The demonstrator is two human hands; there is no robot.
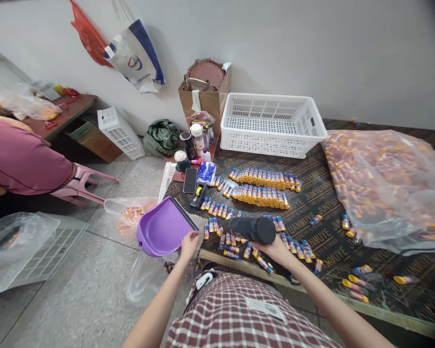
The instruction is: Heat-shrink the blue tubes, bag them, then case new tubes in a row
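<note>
The bare left forearm (159, 302) rises from the bottom edge, left of centre, slanting up and rightward to the left hand (189, 246) just below the middle of the frame, its fingers bent and drawn together. From the lower right, the bare right forearm (329, 295) slants up and leftward to the right hand (278, 251), right of centre, curled in a grip, its fingers mostly hidden.

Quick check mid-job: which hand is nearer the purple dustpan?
Left. The left hand is right at the lip of the purple dustpan; the right hand is farther off to its right, holding a black cylindrical tool by the table's near edge.
</note>
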